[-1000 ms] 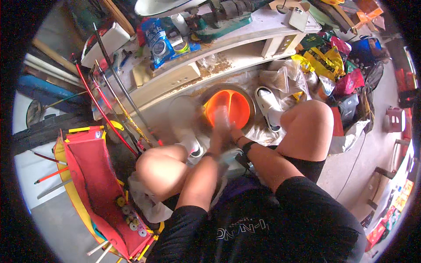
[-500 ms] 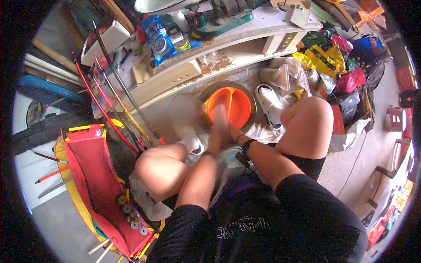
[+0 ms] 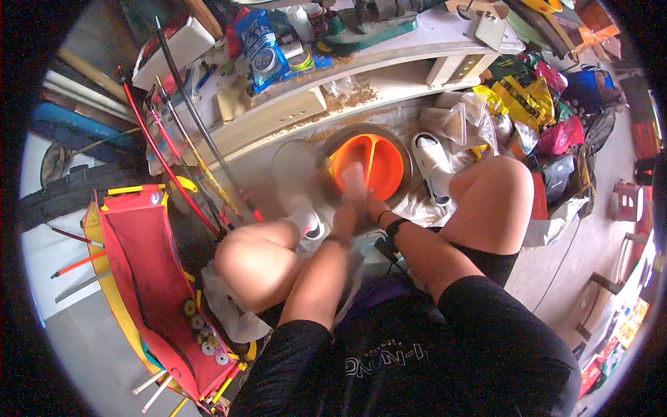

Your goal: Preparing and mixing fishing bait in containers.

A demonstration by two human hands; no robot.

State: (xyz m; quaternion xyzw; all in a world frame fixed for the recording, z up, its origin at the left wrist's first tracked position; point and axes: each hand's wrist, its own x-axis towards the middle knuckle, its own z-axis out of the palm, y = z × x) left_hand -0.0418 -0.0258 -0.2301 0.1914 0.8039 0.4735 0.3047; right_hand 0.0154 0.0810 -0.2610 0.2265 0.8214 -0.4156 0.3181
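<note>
Two hands meet over a split orange bowl

Take the bowl as the centre of the clock. At eight o'clock, a red fabric tray [image 3: 142, 240] stands on yellow poles. The slim rods [image 3: 135, 121] lean between nine and ten, and at about eleven a blue packet [image 3: 251, 42] sits on the cluttered bench. The left hand [image 3: 353, 189] reaches in from seven, pale and blurred, over the left compartment; I can't tell whether its fingers are spread or pinching something. Its target looks to be the orange bowl [image 3: 389, 165], which lies inside a dark round basin [image 3: 409, 170] on the floor, its divider running roughly from twelve to six. The right hand [image 3: 371, 209] comes from five to meet the left at the near rim; its fingers are hidden, so its grip is unclear too. A white slipper [image 3: 431, 165] rests at three, and yellow packaging [image 3: 526, 101] heaps up at two.

I'd judge the step in hand to be close two-handed work above that left compartment. The next move seems to call for steady wrists and fingers clear of the divider.
</note>
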